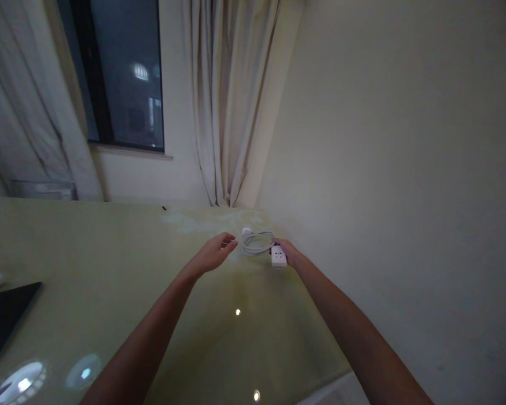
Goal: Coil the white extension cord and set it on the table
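A white power strip (279, 256) with socket holes on its face is in my right hand (287, 251), the fingers closed around its far end. Its pale cord (253, 251) is looped in a coil just left of the strip. At the coil's far left side sits a white plug (247, 231). Left of the coil, my left hand (216, 251) hovers with fingers loosely curved and apart, holding nothing. A small gap separates it from the cord.
The glossy greenish tabletop (109, 253) reaches the curtains (231, 112) and the window (126, 73). A wall (383, 169) rises close on the right. A black flat object (8, 315) lies at the left, and a tiny dark item (164, 208) near the back edge.
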`<state>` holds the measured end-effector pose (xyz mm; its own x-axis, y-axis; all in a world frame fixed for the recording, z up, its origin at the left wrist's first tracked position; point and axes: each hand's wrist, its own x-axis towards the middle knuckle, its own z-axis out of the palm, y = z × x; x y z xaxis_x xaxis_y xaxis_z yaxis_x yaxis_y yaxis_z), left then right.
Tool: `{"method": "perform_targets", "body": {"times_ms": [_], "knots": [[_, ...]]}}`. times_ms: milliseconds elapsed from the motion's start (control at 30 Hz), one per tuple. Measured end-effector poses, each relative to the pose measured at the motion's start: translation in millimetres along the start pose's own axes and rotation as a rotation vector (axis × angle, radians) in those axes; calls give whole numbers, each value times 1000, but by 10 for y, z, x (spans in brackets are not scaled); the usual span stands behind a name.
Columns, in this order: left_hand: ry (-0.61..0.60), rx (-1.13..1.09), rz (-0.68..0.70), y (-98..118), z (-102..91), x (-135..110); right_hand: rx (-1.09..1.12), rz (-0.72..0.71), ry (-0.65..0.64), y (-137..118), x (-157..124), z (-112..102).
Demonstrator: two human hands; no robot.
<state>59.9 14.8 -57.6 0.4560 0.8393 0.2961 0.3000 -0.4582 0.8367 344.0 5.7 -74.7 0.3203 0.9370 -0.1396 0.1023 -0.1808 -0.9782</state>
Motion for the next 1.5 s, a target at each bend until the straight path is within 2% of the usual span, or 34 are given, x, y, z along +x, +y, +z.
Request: {"method": "perform_targets", "body": {"times_ms": [167,267,367,433,500,567,667,733,833,1033,1200,1333,1500], "knots": [[40,44,75,83,-42,-13,-206,-164,311,117,-6,-79],[80,50,109,178,-74,-25,-275,-318,440,232,-162,84],[125,64,148,324,-94,-68,-306,-502,414,413,-382,492],[138,78,142,398,-78,-143,-312,-678,314,553,-542,831],[146,125,96,390,-24,-283,-293,-757,226,675,-703,1129],[173,233,25,264,62,-492,-285,-765,123,755,-844,1322],[272,445,-90,-101,186,-853,-299,-758,-17,789,-963,1395],[293,524,-142,-357,225,-1028,-306,-739,-43,773,-963,1365],[244,512,-194,-590,216,-1098,-281,-689,-12,742,-883,1325],[274,486,-174,-577,197,-1002,-191,-599,34,789,-758,1356],[277,536,-96,-532,193,-1090,-189,-611,27,826,-782,1380],[339,537,-40,-552,133,-1133,-182,-605,-2,824,-797,1378],[385,511,-63,-616,104,-1134,-230,-588,28,839,-781,1372]]}}
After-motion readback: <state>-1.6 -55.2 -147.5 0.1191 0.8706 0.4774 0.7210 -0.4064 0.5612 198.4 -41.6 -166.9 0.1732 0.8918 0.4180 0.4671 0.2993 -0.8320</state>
